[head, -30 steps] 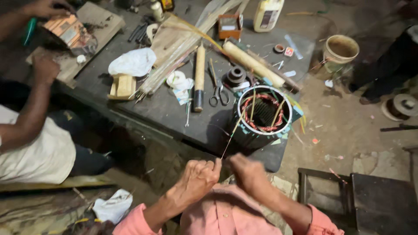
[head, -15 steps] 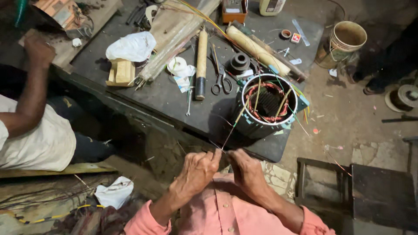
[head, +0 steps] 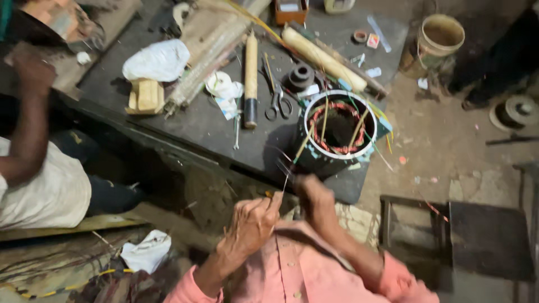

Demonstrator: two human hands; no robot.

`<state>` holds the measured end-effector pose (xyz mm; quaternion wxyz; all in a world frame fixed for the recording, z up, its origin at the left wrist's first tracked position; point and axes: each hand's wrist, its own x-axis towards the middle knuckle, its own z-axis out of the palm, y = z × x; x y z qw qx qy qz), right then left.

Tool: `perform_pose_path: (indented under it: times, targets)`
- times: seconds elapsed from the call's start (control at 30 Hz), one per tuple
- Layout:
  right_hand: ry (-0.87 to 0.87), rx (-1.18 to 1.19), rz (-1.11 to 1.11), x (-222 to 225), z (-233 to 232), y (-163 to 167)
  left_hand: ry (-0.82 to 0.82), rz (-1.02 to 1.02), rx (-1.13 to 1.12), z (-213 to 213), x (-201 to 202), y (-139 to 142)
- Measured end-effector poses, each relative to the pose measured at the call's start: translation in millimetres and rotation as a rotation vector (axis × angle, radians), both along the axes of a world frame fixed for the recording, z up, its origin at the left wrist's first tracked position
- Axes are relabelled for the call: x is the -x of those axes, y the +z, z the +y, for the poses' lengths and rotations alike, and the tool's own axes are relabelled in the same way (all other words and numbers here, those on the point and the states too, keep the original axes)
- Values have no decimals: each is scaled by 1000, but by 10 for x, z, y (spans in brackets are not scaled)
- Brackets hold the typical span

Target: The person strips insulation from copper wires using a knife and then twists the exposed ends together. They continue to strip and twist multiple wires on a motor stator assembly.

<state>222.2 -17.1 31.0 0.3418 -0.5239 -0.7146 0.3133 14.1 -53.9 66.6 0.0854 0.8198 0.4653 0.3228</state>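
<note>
Person's left hand (head: 250, 224) and right hand (head: 314, 196) sit close together just below the table edge (head: 168, 143), fingers pinched on a thin wire (head: 289, 174). The grip itself is blurred, so how tightly it's clamped can't be told. The wire's long axis runs up and slightly right, twd the motor stator (head: 337, 126), which stands at the near corner of the dark table w/ its open end facing up and its copper windings showing. Scissors (head: 276, 101) lie just left of the stator, handles twd the person. A co-worker's arm (head: 28, 118) is at far left.
</note>
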Motion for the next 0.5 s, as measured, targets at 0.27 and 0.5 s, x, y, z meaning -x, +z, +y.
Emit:
perform_pose_path:
  times: [0.27, 0.5]
  targets:
    - [-157, -133, 1, -329, 27, 88, 70, -1238, 1172, -73, -282, -561]
    - [-252, -125, -31, -401, 26, 169, 37, -2125, 1292, -136, -418, -636]
